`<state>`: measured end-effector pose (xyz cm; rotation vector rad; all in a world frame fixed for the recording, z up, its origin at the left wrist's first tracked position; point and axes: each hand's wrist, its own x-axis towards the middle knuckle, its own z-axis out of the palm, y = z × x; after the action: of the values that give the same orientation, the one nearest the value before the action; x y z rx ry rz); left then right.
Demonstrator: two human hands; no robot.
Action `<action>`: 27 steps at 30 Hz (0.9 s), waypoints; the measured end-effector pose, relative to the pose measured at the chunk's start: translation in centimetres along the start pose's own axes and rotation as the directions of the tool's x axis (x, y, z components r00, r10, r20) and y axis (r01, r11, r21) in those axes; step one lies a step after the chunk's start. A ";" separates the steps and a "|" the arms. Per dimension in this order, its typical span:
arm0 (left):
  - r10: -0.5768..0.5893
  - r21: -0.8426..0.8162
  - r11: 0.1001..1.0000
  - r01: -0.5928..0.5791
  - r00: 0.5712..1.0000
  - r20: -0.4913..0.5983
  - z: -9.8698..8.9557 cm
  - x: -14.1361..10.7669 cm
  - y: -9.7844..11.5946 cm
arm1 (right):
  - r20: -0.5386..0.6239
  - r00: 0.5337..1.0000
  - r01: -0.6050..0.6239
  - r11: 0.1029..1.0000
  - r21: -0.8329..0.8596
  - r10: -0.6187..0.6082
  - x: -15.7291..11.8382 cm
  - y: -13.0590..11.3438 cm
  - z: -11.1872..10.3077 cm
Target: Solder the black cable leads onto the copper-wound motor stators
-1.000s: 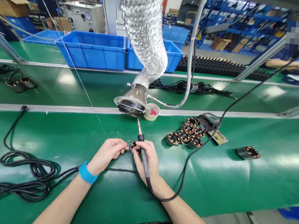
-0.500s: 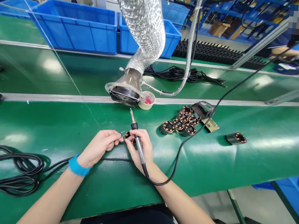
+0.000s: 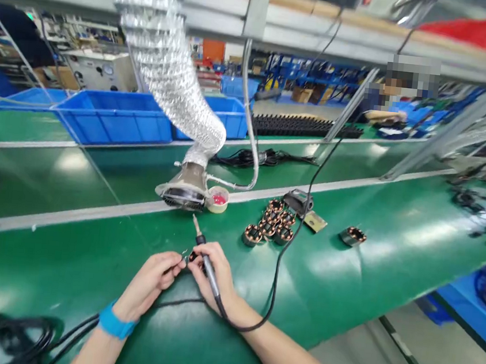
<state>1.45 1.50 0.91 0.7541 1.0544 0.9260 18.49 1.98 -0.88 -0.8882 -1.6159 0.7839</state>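
My left hand (image 3: pixel 149 279) pinches a small dark stator with copper windings (image 3: pixel 194 256), with thin wires sticking out near its fingertips. My right hand (image 3: pixel 212 274) is shut around a black-handled soldering iron (image 3: pixel 206 269), and its fingertips sit against the stator's other side. The iron's bare metal tip (image 3: pixel 196 223) points up and away from the stator. Both hands rest close together over the green bench belt (image 3: pixel 324 271). A pile of similar stators (image 3: pixel 268 225) lies to the right, and a single one (image 3: pixel 352 236) lies further right.
A fume extractor nozzle (image 3: pixel 184 190) on a foil duct (image 3: pixel 164 63) hangs ahead, beside a small tin with red inside (image 3: pixel 218 199). Black cables (image 3: pixel 1 330) coil at lower left. Blue bins (image 3: pixel 113 117) stand beyond the belts. A co-worker's arm (image 3: pixel 384 116) shows far right.
The whole view has tilted and risen, showing more of the overhead frame and shifting the bench. My hands keep the same hold on the stator and iron.
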 end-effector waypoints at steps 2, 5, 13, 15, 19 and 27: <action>-0.001 0.008 1.000 0.001 1.000 -0.003 0.0 -0.2 0.3 | -0.001 1.000 -0.022 1.000 0.001 0.022 0.1 -0.2 0.0; -0.005 0.027 1.000 0.006 1.000 -0.020 0.0 -0.2 0.7 | 0.011 0.999 -0.053 0.997 0.050 0.053 0.3 -0.1 0.2; 0.021 0.120 0.993 -0.018 1.000 -0.023 0.3 -0.4 0.5 | 0.014 0.997 -0.080 0.993 0.089 0.079 0.3 0.1 0.4; 0.041 0.150 0.988 -0.035 0.999 -0.032 0.4 -0.5 0.3 | 0.012 0.997 -0.077 0.993 0.084 0.077 0.3 0.1 0.4; 0.079 0.229 0.971 -0.060 0.994 -0.073 0.7 -0.5 0.0 | 0.006 0.996 -0.094 0.992 0.080 0.094 0.1 -0.1 0.3; 0.187 0.338 0.933 -0.123 0.968 -0.165 1.7 -0.3 0.2 | 0.000 1.000 -0.019 1.000 -0.015 0.019 0.3 0.0 0.0</action>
<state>2.97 1.17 1.73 1.0495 1.3559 0.9874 18.42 2.27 -0.73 -0.9160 -1.6177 0.7861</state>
